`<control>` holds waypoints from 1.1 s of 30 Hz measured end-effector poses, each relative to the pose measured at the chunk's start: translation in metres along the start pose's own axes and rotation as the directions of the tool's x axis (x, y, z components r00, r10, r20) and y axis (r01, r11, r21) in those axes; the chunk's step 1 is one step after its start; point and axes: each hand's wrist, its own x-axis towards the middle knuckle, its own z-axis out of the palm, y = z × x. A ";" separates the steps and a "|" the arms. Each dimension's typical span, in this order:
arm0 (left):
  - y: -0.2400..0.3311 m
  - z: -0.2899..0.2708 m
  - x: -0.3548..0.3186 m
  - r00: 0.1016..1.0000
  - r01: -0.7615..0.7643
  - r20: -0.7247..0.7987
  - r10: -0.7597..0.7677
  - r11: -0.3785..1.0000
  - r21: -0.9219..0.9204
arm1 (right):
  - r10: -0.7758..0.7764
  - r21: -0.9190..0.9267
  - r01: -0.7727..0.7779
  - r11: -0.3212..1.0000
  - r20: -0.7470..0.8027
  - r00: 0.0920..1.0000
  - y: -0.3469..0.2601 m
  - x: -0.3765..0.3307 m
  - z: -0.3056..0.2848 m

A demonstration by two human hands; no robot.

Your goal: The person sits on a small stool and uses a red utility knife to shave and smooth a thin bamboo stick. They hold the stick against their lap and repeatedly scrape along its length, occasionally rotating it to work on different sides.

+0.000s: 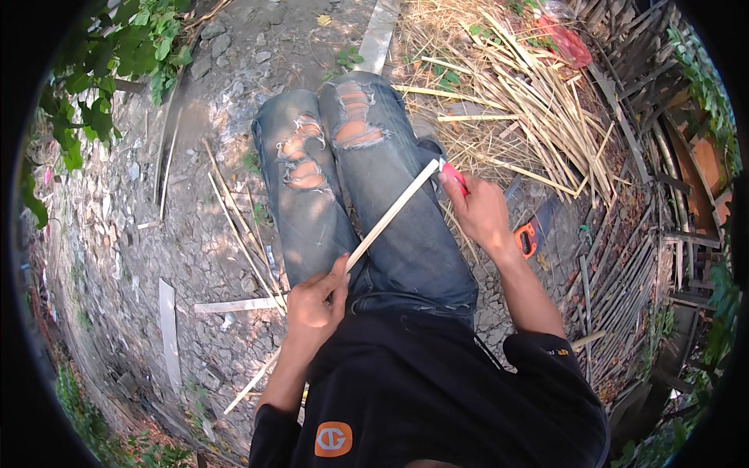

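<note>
A long pale wooden strip (394, 212) lies slantwise above my jeans-covered thighs. My left hand (316, 306) is closed around it. Past that hand, a pale length (251, 384) shows beyond my left forearm, in line with the strip and apparently its other end. In my closed right hand (480, 209) is a red-handled knife (454, 176), held at the strip's far end. Its short bright blade seems to touch the wood there, though the fingers partly hide the handle.
A heap of pale split sticks (546, 109) and shavings spreads at far right, below a red mesh bag (566, 43). An orange-handled saw (527, 240) lies beside my right forearm. Thin sticks (238, 222) and a flat slat (168, 331) lie left. A stick fence (694, 187) borders the right.
</note>
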 end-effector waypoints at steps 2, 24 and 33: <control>0.000 -0.006 -0.003 0.997 0.060 0.044 -0.058 0.997 -0.052 | 0.133 0.049 -0.131 0.990 -0.039 0.990 0.015 0.016 -0.013; 0.000 -0.005 -0.002 0.921 0.377 0.209 -0.329 0.888 -0.261 | -0.050 0.116 0.039 0.992 0.089 0.995 -0.010 -0.007 -0.022; 0.013 -0.001 0.006 0.949 0.297 0.183 -0.258 0.927 -0.231 | -0.062 0.085 0.057 0.995 0.055 0.997 -0.020 -0.012 0.000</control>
